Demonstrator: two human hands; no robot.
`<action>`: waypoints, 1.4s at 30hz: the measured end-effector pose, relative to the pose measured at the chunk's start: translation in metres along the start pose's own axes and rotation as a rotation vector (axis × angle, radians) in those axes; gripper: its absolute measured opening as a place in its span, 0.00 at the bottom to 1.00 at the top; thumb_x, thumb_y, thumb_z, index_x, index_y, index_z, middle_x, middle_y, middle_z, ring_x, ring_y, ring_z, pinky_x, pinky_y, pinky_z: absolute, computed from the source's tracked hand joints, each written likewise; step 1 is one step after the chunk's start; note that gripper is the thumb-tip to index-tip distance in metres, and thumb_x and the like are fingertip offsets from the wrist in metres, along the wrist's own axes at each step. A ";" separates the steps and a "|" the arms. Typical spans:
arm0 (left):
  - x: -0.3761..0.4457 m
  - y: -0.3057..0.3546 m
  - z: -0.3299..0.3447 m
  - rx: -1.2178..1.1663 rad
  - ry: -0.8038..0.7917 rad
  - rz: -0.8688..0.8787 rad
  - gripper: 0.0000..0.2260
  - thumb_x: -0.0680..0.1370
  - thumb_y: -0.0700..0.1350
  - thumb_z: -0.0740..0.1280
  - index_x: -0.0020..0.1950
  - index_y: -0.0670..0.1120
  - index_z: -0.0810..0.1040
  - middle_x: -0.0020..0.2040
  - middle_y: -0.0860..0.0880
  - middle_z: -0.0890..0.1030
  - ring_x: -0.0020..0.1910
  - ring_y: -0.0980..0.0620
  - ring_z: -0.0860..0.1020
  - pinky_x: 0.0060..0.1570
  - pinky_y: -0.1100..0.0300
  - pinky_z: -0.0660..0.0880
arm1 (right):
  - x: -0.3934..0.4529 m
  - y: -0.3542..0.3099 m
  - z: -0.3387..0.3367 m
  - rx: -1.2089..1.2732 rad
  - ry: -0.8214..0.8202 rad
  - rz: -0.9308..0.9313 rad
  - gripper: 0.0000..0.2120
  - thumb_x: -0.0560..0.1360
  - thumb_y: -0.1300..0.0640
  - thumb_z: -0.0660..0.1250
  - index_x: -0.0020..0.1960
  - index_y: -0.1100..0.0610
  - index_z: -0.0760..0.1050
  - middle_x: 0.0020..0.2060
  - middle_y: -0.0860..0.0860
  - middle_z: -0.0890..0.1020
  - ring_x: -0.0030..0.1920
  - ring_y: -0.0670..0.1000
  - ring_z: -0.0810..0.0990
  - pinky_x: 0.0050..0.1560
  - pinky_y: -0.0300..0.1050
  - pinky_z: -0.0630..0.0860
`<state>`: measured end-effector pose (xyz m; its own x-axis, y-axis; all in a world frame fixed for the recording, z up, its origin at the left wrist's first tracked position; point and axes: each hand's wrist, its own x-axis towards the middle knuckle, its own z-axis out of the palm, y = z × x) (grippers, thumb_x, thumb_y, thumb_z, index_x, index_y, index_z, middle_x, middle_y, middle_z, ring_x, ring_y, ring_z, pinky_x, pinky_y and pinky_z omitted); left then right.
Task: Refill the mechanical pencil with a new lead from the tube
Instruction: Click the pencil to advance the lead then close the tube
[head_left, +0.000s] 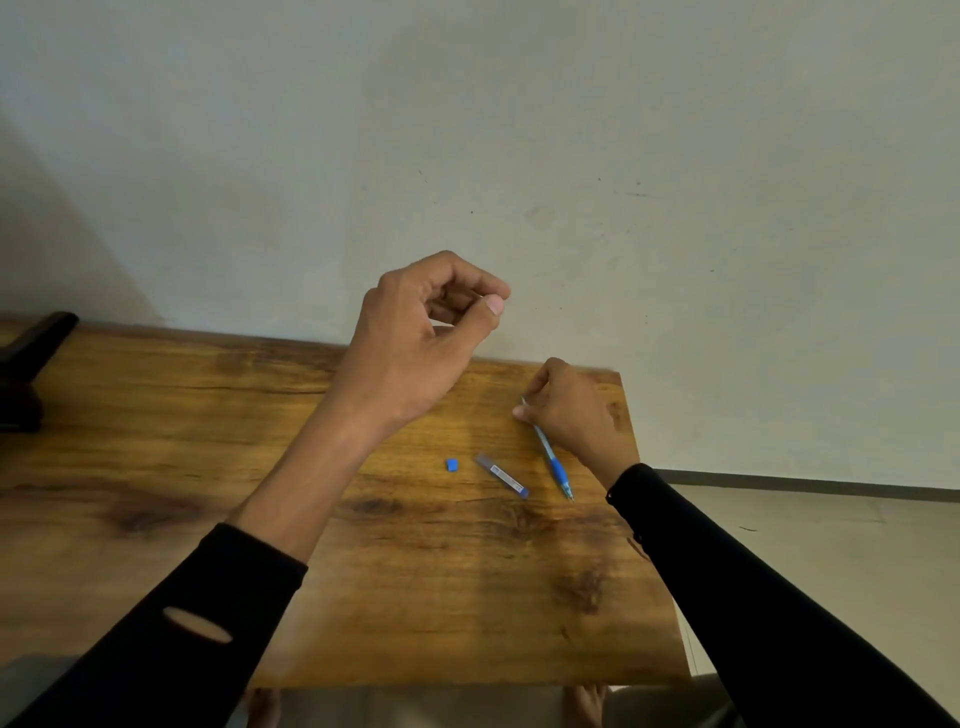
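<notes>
My right hand (569, 410) is down on the worktop (208, 415), fingers closed on the upper, back end of the mechanical pencil (550, 457), which lies flat with its long axis running from that hand toward me and slightly right, tip nearest me. My left hand (415, 338) is raised above the worktop, thumb and forefinger pinched together; if a lead is between them, it is too thin for me to see, so I cannot say the pinch holds anything.

The move turns on this: the pencil's open back end sits right of and below the left pinch, so I judge the left hand must come down and rightward, lined up with the barrel's axis.

The pencil is a slim clear-blue plastic barrel with a darker blue grip near the tip. Just left of it, roughly parallel and apart, lies the lead tube (501, 475), a narrow translucent grey case with a white label and a blue end. Further left sits a small blue cap (452, 465), square and loose. The worktop is warm, knotty wood grain, smooth-looking.
</notes>
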<state>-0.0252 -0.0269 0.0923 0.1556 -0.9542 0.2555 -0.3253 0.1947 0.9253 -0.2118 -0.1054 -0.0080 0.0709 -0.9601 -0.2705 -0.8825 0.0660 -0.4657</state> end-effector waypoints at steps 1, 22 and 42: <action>0.000 0.000 -0.001 -0.001 0.002 -0.002 0.06 0.82 0.43 0.73 0.51 0.54 0.86 0.43 0.59 0.86 0.48 0.57 0.86 0.48 0.70 0.78 | -0.003 -0.003 -0.003 -0.037 0.015 -0.009 0.16 0.77 0.49 0.78 0.56 0.52 0.74 0.50 0.51 0.82 0.51 0.54 0.79 0.37 0.45 0.67; -0.003 -0.016 -0.005 0.297 -0.262 -0.487 0.13 0.83 0.63 0.67 0.49 0.57 0.84 0.52 0.52 0.87 0.55 0.49 0.86 0.61 0.44 0.83 | -0.038 -0.046 -0.019 0.265 0.097 -0.294 0.08 0.74 0.54 0.77 0.42 0.55 0.80 0.32 0.50 0.86 0.34 0.50 0.86 0.38 0.52 0.85; -0.005 -0.034 -0.006 0.166 0.023 -0.414 0.06 0.84 0.54 0.71 0.52 0.52 0.80 0.42 0.50 0.87 0.46 0.46 0.89 0.54 0.40 0.86 | -0.042 -0.046 -0.004 0.399 -0.147 -0.487 0.15 0.75 0.64 0.79 0.55 0.52 0.77 0.36 0.48 0.85 0.35 0.47 0.84 0.36 0.48 0.84</action>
<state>-0.0096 -0.0277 0.0617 0.3240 -0.9385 -0.1195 -0.3763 -0.2437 0.8938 -0.1764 -0.0691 0.0281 0.5077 -0.8602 -0.0485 -0.4945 -0.2448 -0.8340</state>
